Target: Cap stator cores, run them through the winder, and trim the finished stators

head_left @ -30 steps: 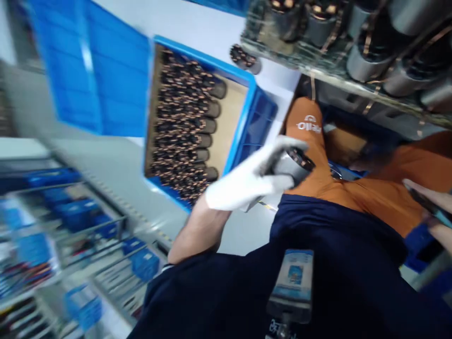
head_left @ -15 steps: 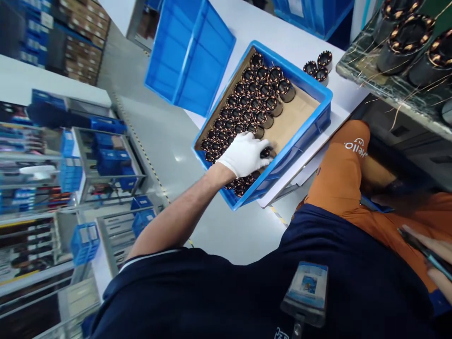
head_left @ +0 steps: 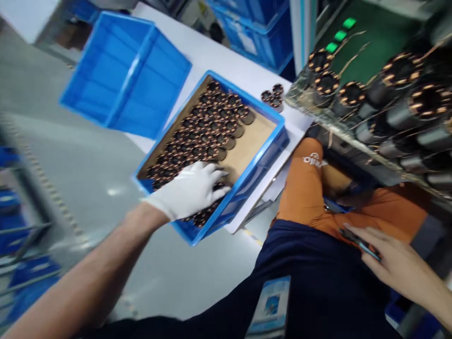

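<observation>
My left hand [head_left: 192, 188], in a white glove, reaches into the blue crate [head_left: 247, 176]. Its fingers curl round a copper-wound core [head_left: 219, 187], mostly hidden under them. Rows of similar cores [head_left: 213, 125] stand upright on brown cardboard [head_left: 256, 136], filling the crate's left and middle part. Bare of any glove, my right hand [head_left: 391, 259] is over my lap at the right, closed on a slim dark tool with a light-blue handle [head_left: 369, 249].
A blue crate [head_left: 130, 75] leans at the left of the white table [head_left: 201, 44]. Three cores [head_left: 275, 96] stand behind the filled crate. More cores with loose wires [head_left: 353, 94] crowd a worn bench [head_left: 367, 146] at the right. Stacked blue crates [head_left: 254, 35] stand behind.
The view has swung to the right, so the crate and table appear further left. My left hand remains at the core in the crate. My right hand, with the tool, has come further into view.
</observation>
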Available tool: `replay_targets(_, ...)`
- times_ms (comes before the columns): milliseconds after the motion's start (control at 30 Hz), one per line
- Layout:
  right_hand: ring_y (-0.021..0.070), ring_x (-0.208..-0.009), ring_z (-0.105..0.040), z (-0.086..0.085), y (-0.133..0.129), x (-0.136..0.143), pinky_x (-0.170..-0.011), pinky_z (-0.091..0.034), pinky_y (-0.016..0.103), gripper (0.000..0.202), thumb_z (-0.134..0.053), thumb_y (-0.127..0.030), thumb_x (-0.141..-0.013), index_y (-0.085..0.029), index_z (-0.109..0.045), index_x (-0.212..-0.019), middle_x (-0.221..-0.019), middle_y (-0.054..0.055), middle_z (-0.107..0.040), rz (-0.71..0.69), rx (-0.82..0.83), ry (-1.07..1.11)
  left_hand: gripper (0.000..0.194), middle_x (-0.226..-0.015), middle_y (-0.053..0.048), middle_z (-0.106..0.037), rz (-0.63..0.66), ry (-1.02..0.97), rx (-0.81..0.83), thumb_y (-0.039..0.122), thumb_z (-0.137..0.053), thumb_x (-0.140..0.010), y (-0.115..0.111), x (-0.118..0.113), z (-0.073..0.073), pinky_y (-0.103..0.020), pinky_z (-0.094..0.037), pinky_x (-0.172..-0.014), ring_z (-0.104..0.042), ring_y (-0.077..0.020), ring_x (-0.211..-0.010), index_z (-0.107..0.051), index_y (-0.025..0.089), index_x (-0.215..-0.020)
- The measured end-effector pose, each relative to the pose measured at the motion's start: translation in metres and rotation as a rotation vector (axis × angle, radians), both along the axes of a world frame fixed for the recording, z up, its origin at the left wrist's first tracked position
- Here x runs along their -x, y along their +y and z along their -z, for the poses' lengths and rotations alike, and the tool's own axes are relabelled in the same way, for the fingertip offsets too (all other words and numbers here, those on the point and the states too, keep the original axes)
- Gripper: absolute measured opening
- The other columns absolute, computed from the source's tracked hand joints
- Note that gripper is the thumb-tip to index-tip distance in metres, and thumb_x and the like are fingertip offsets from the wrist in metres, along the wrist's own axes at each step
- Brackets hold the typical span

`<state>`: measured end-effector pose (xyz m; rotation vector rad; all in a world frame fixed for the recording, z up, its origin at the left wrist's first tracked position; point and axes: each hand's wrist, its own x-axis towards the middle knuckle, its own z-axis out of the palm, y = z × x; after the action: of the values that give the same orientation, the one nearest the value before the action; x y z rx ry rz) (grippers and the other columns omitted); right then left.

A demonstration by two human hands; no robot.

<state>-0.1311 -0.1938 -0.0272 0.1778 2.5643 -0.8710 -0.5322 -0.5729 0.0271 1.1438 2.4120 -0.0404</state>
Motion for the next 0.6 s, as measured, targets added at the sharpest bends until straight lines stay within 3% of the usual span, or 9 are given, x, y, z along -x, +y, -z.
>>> replay_targets(67,0.0391,-0.136,-0.081,-0.002,-0.006,0.003,-0.110,-0.070,0.064,0.062,-0.056,-0.032,-0.108,-0.034,-0.062,-0.170,-0.151,0.016,-0.079,0.020,-0.027,-0.058,0.053,-0.142,-0.010,-0.078,-0.005,0.015,-0.145,0.063,-0.057,-0.104,0.030,0.006,-0.010,-0.068,-0.053,-0.117,-0.068,-0.0459,-0.132,-0.076,0.030,-0.142)
replay_targets(167,0.0350,-0.133,-0.081,-0.012,-0.014,0.015,-0.113,-0.068,0.057,0.067,-0.059,-0.025,-0.104,-0.028,-0.063,-0.170,-0.150,0.017,-0.079,0.013,-0.030,-0.111,0.057,-0.166,-0.012,-0.064,0.009,0.079,-0.436,0.056,-0.060,-0.110,0.104,0.004,-0.031,-0.069,-0.043,-0.132,-0.058,-0.0424,-0.148,-0.064,0.027,-0.159)
replay_targets(267,0.0341,-0.134,-0.080,-0.029,-0.020,0.027,-0.115,-0.067,0.054,0.069,-0.057,-0.020,-0.102,-0.022,-0.063,-0.170,-0.148,0.018,-0.079,0.000,0.002,-0.131,0.058,-0.176,-0.012,-0.054,0.069,0.149,-0.705,0.056,-0.071,-0.107,0.188,-0.007,-0.045,-0.068,-0.032,-0.139,-0.047,-0.0408,-0.160,-0.067,0.027,-0.156)
replay_targets(367,0.0350,-0.138,-0.078,-0.042,-0.024,0.027,-0.119,-0.066,0.056,0.070,-0.057,-0.018,-0.100,-0.022,-0.063,-0.170,-0.150,0.018,-0.078,0.027,0.018,-0.148,0.049,-0.180,-0.006,-0.051,0.108,0.110,-0.826,0.054,-0.075,-0.105,0.256,-0.015,-0.041,-0.067,-0.025,-0.143,-0.034,-0.0385,-0.168,-0.072,0.031,-0.148)
replay_targets(467,0.0353,-0.144,-0.076,-0.042,-0.025,0.012,-0.122,-0.063,0.056,0.074,-0.060,-0.017,-0.098,-0.025,-0.062,-0.171,-0.156,0.017,-0.076,0.094,0.014,-0.176,0.041,-0.175,0.002,-0.055,0.104,0.065,-0.794,0.048,-0.078,-0.102,0.297,-0.006,-0.024,-0.066,-0.021,-0.145,-0.026,-0.0333,-0.169,-0.075,0.030,-0.139)
replay_targets(600,0.0376,-0.156,-0.067,-0.030,-0.028,-0.010,-0.129,-0.058,0.059,0.073,-0.060,-0.019,-0.100,-0.025,-0.061,-0.172,-0.166,0.019,-0.069,0.172,0.027,-0.254,0.029,-0.182,0.010,-0.045,0.115,0.094,-0.811,0.047,-0.084,-0.100,0.310,0.007,-0.009,-0.058,-0.013,-0.147,-0.022,-0.0256,-0.169,-0.079,0.025,-0.118)
